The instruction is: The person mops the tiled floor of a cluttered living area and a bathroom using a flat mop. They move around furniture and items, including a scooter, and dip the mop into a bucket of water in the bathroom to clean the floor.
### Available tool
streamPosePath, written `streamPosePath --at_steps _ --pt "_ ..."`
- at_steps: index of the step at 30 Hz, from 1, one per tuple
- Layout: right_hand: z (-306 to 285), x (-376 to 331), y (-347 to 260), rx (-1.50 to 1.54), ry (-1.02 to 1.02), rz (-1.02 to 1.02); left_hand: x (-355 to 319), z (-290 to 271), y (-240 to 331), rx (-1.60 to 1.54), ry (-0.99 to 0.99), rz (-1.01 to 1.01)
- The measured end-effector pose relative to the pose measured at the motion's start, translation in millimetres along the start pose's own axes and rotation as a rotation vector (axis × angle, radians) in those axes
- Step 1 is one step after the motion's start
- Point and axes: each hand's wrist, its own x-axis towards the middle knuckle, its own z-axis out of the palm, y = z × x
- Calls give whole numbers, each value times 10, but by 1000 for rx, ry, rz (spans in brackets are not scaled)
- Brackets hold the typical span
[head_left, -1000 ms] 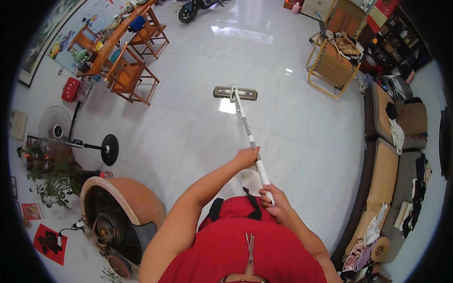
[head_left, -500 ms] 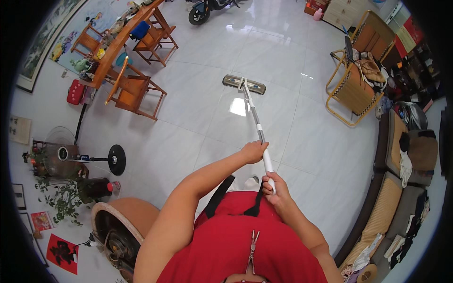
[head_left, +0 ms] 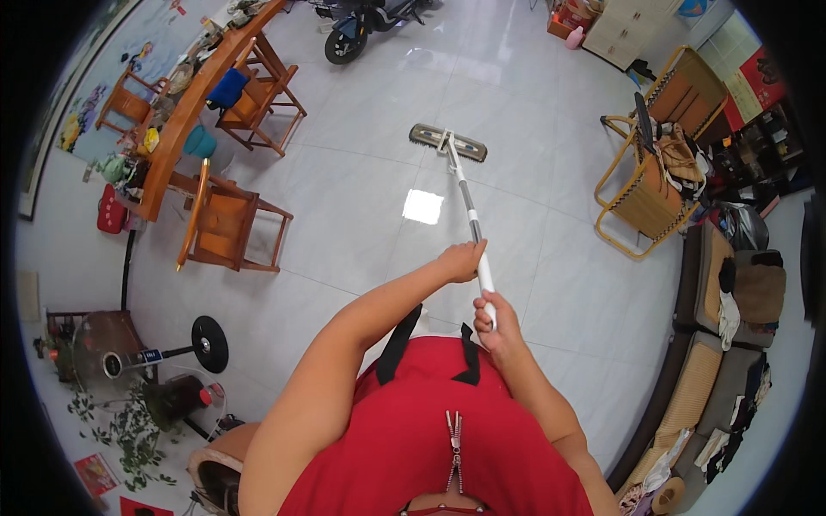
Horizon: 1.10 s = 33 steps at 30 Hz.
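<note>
Both hands closed on flat mop (head_left: 448, 144) pole, left hand (head_left: 462, 261) above right hand (head_left: 496, 324), head on tile floor (head_left: 361, 189) at 12 o'clock; prob light, stiff, best gripped mid-pole w/ top end

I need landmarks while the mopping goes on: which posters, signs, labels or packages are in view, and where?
Wall picture: far left wall behind the long wooden table, large rectangle, pale blue with coloured patches.
Red poster: upper right wall, rectangular.
Blue label: on the fan stand, lower left, small strip.
Red paper: floor, lower left by the plant.
No screens show.
</note>
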Motion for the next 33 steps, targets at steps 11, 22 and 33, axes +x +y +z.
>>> streamPosePath --at_steps 11,22,33 --pt "947 1726 -1431 56 2 28 922 -1056 -863 -218 78 -2" --pt "1275 2612 -2406 -859 100 -139 1831 -1739 -1691 -76 38 -169" --pt "1768 697 -2355 -1195 260 -17 3034 -1078 -1707 203 -211 293"
